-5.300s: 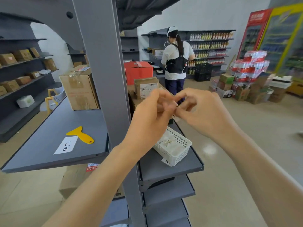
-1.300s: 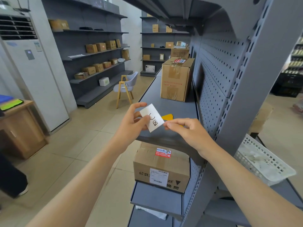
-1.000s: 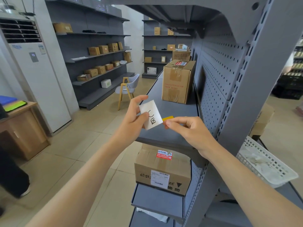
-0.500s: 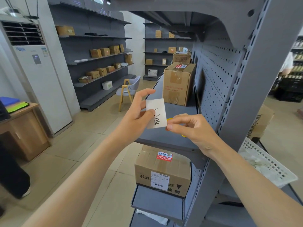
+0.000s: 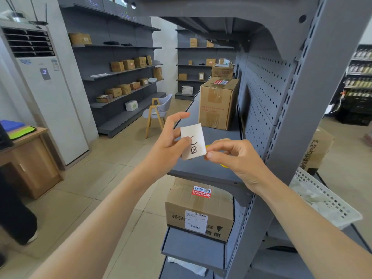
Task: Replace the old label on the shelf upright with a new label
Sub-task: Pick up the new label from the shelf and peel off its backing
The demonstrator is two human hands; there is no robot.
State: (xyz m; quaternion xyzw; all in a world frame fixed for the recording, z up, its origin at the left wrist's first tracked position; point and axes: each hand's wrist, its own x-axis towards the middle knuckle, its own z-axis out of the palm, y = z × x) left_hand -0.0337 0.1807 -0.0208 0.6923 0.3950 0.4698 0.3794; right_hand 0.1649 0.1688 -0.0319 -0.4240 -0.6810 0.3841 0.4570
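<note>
My left hand (image 5: 171, 141) has turned new label (image 5: 193, 142) upright, pinching it; my right hand (image 5: 231, 156) pinches lower corner. White basket (image 5: 330, 202) holds crumpled white scraps.

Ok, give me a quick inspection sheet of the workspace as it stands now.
Surface: grey shelf at hand height, taped carton standing further back.
Job's things: white label with handwritten marks, held in front of the shelf; grey upright to the right, no label seen on it.
Clutter: yellow scraper mostly hidden behind the hands; white basket on the right.
Grippers: left hand pinches the label; right hand fingertips at its lower corner.
Cables: nothing seen.
Surroundings: chair, air conditioner, stocked wall shelves.
</note>
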